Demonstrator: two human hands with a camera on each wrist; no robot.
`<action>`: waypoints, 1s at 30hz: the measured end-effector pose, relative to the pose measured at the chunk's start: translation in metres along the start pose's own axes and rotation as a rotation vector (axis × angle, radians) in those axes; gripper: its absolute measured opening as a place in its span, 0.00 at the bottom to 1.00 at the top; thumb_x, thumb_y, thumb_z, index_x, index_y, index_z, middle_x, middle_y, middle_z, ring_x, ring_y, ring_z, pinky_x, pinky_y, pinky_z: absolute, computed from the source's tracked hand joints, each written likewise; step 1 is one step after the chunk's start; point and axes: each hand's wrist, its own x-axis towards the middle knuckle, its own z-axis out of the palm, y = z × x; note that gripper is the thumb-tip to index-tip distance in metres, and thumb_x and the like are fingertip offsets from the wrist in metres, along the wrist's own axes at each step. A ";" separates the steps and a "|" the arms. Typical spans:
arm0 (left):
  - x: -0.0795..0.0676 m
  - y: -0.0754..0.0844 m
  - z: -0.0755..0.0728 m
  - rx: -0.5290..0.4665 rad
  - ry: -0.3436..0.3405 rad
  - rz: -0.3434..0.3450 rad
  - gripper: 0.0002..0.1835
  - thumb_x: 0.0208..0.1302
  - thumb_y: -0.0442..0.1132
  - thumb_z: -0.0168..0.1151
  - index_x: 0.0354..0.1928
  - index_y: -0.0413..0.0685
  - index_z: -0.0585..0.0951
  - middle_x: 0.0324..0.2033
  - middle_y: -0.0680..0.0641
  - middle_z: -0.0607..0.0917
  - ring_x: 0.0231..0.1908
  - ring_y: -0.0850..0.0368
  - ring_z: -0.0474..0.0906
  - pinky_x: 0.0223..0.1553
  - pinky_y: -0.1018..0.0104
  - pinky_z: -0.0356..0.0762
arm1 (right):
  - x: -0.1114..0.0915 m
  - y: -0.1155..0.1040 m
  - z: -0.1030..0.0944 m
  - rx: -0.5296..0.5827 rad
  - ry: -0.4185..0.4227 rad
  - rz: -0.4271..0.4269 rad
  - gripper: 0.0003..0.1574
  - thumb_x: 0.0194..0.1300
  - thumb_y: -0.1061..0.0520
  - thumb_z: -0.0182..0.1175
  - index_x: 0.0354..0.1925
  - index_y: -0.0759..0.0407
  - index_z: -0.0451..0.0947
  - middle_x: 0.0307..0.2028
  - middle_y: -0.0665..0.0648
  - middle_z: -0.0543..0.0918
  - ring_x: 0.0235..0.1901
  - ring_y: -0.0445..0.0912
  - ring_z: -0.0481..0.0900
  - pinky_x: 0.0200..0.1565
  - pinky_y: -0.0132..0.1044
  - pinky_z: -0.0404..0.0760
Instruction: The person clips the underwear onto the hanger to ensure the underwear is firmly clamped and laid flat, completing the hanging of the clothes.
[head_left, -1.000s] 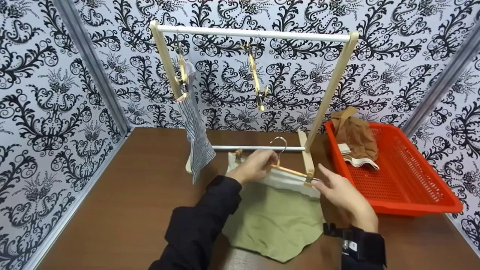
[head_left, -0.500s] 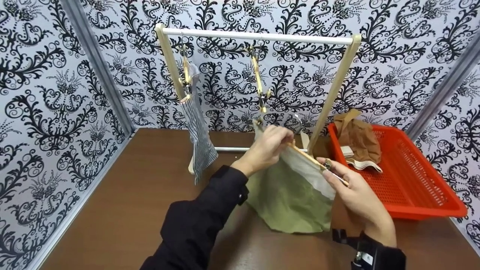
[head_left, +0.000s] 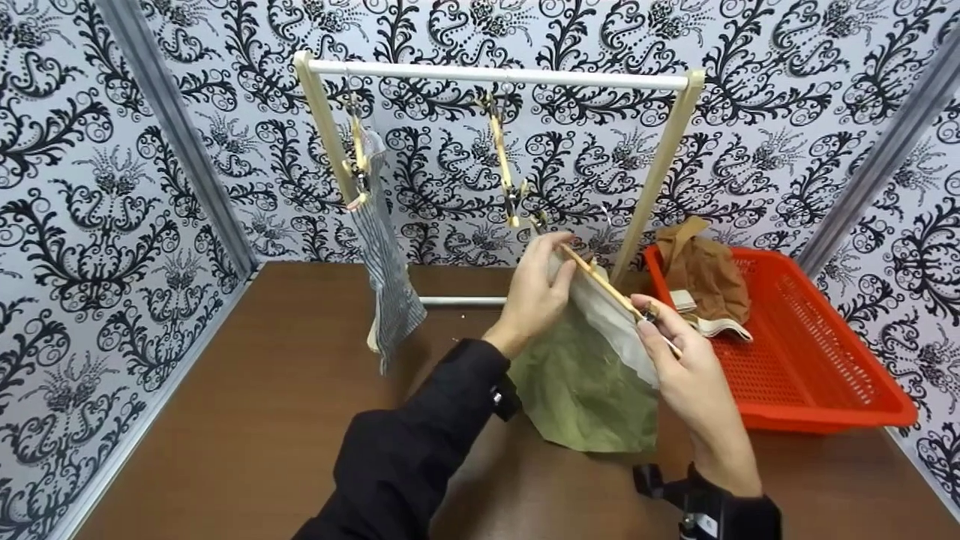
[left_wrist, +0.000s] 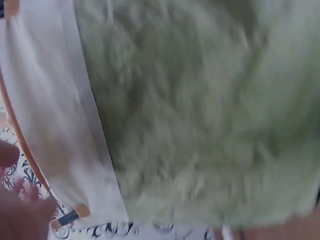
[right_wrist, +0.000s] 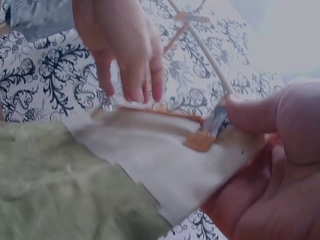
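Clip hanger [head_left: 611, 292] with green garment [head_left: 589, 386] was held above the table, long axis slanting from far-left high to near-right low. Head view: my left hand [head_left: 536, 292] gripped its far end, nearer the rack rail [head_left: 499, 75]; my right hand [head_left: 686, 367] pinched the near clip. Compared with a second ago, the hanger had risen off the table. Left wrist view: only garment [left_wrist: 200, 110], blurred. Right wrist view: my thumb clamped on the clip [right_wrist: 207, 132].

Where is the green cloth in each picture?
Head view: the green cloth hangs low in the middle, under the wooden hanger that the left hand and right hand hold.
Left wrist view: it fills most of the frame.
Right wrist view: bottom left corner.
Shared landmark: the white band along its top.
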 end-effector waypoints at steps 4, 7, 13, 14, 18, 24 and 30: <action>-0.002 0.007 0.011 -0.247 0.039 -0.274 0.25 0.78 0.37 0.52 0.72 0.36 0.67 0.68 0.38 0.72 0.69 0.49 0.68 0.69 0.63 0.64 | 0.001 -0.001 0.005 -0.061 0.020 -0.005 0.24 0.79 0.60 0.51 0.69 0.64 0.70 0.66 0.61 0.75 0.62 0.46 0.72 0.58 0.23 0.68; 0.001 0.011 0.017 -0.314 0.025 -0.339 0.24 0.79 0.38 0.50 0.71 0.34 0.68 0.68 0.38 0.73 0.68 0.50 0.69 0.68 0.66 0.64 | 0.000 -0.001 0.007 -0.105 0.039 -0.025 0.25 0.79 0.60 0.51 0.69 0.64 0.69 0.67 0.61 0.74 0.63 0.47 0.72 0.58 0.21 0.67; 0.007 0.017 0.024 -0.384 0.003 -0.319 0.24 0.78 0.33 0.51 0.71 0.35 0.67 0.68 0.41 0.73 0.70 0.54 0.67 0.67 0.71 0.63 | -0.007 -0.007 0.013 -0.158 0.092 -0.048 0.26 0.79 0.58 0.51 0.71 0.63 0.68 0.66 0.62 0.75 0.63 0.49 0.73 0.56 0.19 0.67; 0.008 0.018 0.025 -0.402 -0.001 -0.311 0.24 0.78 0.32 0.51 0.72 0.35 0.67 0.69 0.41 0.72 0.70 0.54 0.67 0.67 0.71 0.63 | -0.007 -0.009 0.014 -0.154 0.092 -0.050 0.27 0.79 0.58 0.51 0.72 0.63 0.67 0.67 0.61 0.74 0.64 0.49 0.72 0.57 0.19 0.67; 0.013 0.022 0.024 -0.411 -0.040 -0.278 0.26 0.77 0.32 0.51 0.73 0.38 0.64 0.72 0.43 0.68 0.71 0.56 0.64 0.67 0.73 0.62 | -0.008 -0.016 0.018 -0.133 0.102 -0.046 0.31 0.79 0.56 0.51 0.75 0.61 0.61 0.70 0.59 0.71 0.60 0.48 0.75 0.54 0.22 0.73; 0.028 0.027 0.020 -0.411 -0.140 -0.167 0.29 0.75 0.27 0.51 0.75 0.38 0.60 0.74 0.42 0.63 0.71 0.56 0.64 0.65 0.75 0.65 | 0.000 -0.030 0.018 -0.080 0.160 -0.056 0.32 0.79 0.55 0.52 0.76 0.59 0.59 0.65 0.60 0.76 0.42 0.47 0.80 0.36 0.26 0.79; 0.047 0.033 0.019 -0.493 -0.154 -0.054 0.28 0.74 0.23 0.48 0.74 0.32 0.59 0.74 0.37 0.61 0.73 0.53 0.62 0.67 0.73 0.62 | 0.013 -0.040 0.020 -0.002 0.185 -0.093 0.33 0.79 0.58 0.50 0.76 0.63 0.57 0.71 0.59 0.69 0.64 0.48 0.72 0.60 0.30 0.74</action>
